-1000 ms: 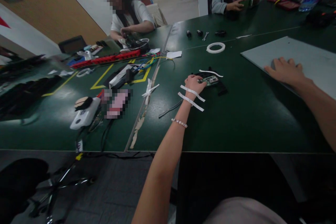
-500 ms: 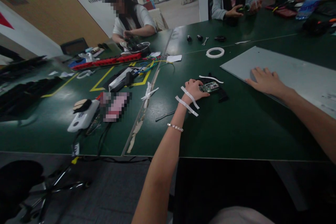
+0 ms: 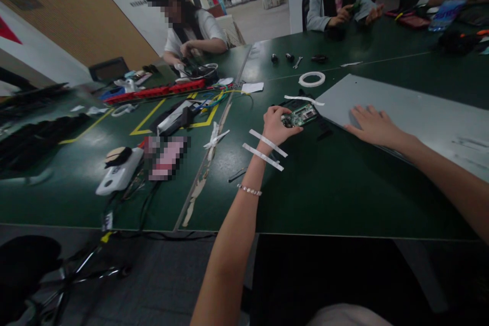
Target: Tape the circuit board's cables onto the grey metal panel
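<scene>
My left hand grips the near left end of a green circuit board between thumb and fingers. A black part lies around and under the board, partly hidden. Two white tape strips cross my left wrist, and another strip spans the board's far side. My right hand lies flat with spread fingers on a large grey panel. The panel's left corner is close beside the board.
A roll of white tape lies beyond the board, with a wrench and small black parts farther back. A thin metal tool is by my left wrist. To the left are a white device and cables. Two people work across the table.
The grey panel has slid left under my right hand, bringing its corner closer to the circuit board. My left hand and the board have shifted slightly left and away from me.
</scene>
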Available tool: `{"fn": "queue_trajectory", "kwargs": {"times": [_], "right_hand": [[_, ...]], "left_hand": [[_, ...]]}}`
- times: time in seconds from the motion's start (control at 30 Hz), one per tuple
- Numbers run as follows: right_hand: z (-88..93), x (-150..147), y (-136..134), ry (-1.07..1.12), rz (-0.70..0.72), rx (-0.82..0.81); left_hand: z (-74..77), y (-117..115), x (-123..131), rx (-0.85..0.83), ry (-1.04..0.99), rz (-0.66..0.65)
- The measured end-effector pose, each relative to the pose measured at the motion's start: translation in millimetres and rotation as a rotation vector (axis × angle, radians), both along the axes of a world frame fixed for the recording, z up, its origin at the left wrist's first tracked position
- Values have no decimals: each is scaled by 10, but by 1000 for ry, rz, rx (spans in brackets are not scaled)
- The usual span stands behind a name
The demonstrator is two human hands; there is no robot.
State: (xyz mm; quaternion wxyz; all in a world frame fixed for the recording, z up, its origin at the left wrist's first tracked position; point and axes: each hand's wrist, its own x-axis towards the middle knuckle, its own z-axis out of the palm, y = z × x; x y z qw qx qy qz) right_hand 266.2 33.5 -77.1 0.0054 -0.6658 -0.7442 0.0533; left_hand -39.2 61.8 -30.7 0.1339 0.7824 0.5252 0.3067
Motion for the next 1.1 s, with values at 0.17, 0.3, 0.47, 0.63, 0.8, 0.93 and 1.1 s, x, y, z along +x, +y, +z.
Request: {"fn": "queue_trajectory", "kwargs": {"times": [0.17,0.3,0.47,0.63,0.8,0.93,1.1], "right_hand": [[47,-256,-135,27,154,-1],[67,-384,-255,96,288,-6],[159,-475,-416,255,493,-70],[487,-453,-515,474,656,-296],[808,-96,-417,481,485,-317],[738,458,-278,208,-160,141],[459,1111,-225,162,-795,57]], "left_hand": [[53,-42,23,96,20,-10],[71,-22,5,74,34,-14],[32,21,-43,-6,29,-73],[-19,59,-121,-53,34,-95],[-72,86,-137,-87,46,-169],[-116,85,-91,-76,66,-235],[-166,63,-40,-70,97,-294]]}}
